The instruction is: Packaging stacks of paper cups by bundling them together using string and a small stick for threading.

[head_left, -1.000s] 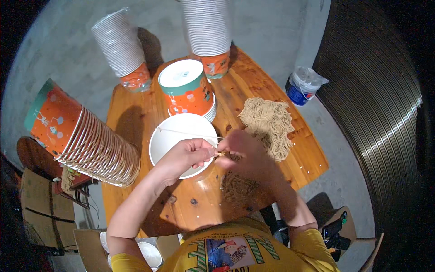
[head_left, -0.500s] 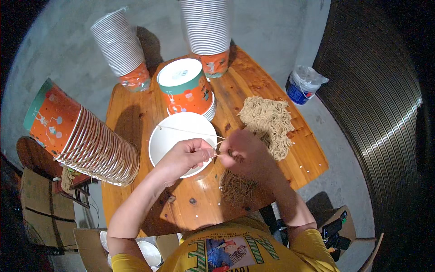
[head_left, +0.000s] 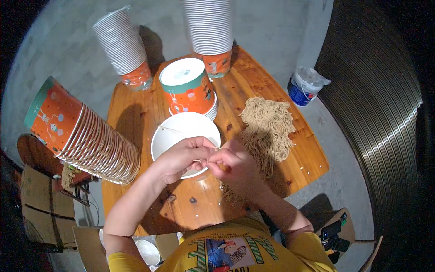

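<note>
A white paper bucket point(head_left: 186, 126) lies tilted on the table with its open mouth toward me. A thin beige cord point(head_left: 170, 130) passes through its wall near the far left rim and runs across the mouth to my hands. My left hand point(head_left: 179, 158) pinches the cord in front of the bucket. Right against it, my right hand point(head_left: 233, 165) has its thumb and fingers closed on the cord too. The fingers hide most of the cord between the hands. A heap of loose beige cords point(head_left: 269, 120) lies to the right, partly in my right arm's shadow.
An upside-down orange and green bucket stack point(head_left: 188, 93) stands behind the white one. A tall leaning stack of corded buckets point(head_left: 97, 136) is at the left. Two wrapped stacks point(head_left: 120, 43) point(head_left: 210, 31) stand at the back of the wooden table point(head_left: 190, 211). A blue pail point(head_left: 303, 88) sits on the floor.
My right hand has come down and in against my left hand, and is less blurred. The cord stretch between the hands is now mostly hidden.
</note>
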`<state>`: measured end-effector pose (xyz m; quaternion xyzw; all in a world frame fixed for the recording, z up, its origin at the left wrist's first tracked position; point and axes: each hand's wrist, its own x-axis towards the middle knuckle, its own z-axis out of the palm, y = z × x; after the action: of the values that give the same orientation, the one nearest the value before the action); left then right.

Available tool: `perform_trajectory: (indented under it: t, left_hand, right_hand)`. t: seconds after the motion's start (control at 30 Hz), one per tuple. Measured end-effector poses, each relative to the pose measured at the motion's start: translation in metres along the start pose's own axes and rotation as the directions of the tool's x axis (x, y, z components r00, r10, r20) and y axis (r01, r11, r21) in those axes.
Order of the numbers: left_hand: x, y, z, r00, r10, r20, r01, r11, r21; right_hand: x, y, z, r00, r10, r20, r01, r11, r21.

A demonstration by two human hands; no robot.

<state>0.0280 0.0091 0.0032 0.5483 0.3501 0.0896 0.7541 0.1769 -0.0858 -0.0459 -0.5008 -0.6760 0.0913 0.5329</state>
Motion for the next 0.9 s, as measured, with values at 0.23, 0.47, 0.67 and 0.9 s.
perform_trajectory:
  t: [0.23, 0.47, 0.67, 0.9]
  left_hand:
    - [-0.001, -0.002, -0.001, 1.0, 0.01, -0.014, -0.011, 0.999, -0.033]
    - [-0.002, -0.004, 0.001, 0.987, 0.158, -0.024, -0.153, 0.979, 0.136]
    - [-0.009, -0.01, 0.011, 0.894, 0.443, -0.06, -0.363, 0.797, 0.483]
    - [-0.02, -0.002, 0.024, 0.885, 0.453, -0.107, -0.293, 0.722, 0.627]
  right_hand:
    - [-0.003, 0.005, 0.001, 0.992, -0.125, -0.025, 0.121, 0.986, -0.115]
    - [-0.002, 0.003, -0.007, 0.987, 0.154, 0.037, -0.158, 0.975, 0.156]
    - [-0.001, 0.002, 0.0, 0.94, 0.339, 0.047, -0.324, 0.834, 0.446]
    - [-0.002, 0.007, 0.0, 0.964, 0.264, 0.012, -0.258, 0.928, 0.269]
